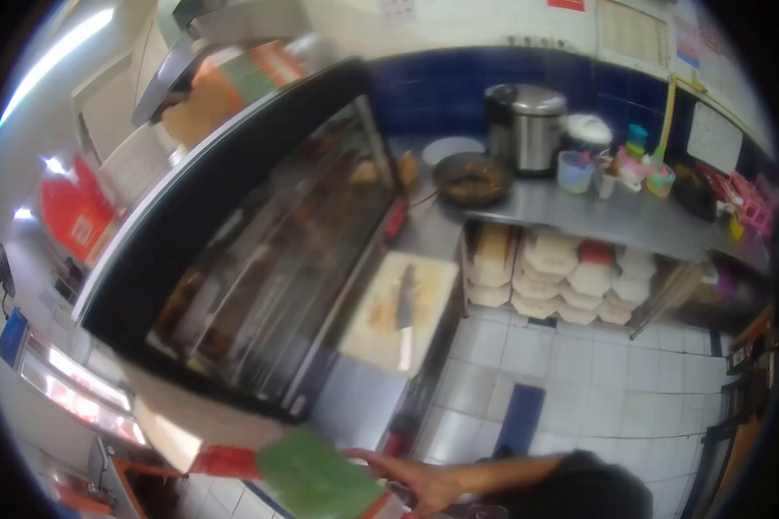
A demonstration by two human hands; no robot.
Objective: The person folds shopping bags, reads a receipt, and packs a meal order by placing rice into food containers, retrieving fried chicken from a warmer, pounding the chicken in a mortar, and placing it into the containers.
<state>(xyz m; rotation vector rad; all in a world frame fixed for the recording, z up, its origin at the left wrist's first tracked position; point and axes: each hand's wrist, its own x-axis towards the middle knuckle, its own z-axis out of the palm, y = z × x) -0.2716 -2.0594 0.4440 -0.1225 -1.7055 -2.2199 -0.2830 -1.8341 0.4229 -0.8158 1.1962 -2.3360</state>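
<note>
My right hand [428, 486] reaches in from the bottom right, with a dark sleeve behind it. Its fingers are closed at the edge of a flat green and red item [316, 476], blurred by motion. My left hand does not show. Above lies a white cutting board [368, 316] with brown crumbs and a knife [405, 307], its pale handle towards me. The board rests on a metal counter [359, 402] beside a glass display case [169, 216] with a black frame.
Along the back counter [571, 212] stand a pan of food [472, 180], a steel cooker [532, 130] and small tubs [575, 171]. Stacked white containers [550, 281] fill the shelf below. A dark blue mat [521, 419] lies on the tiled floor [580, 372].
</note>
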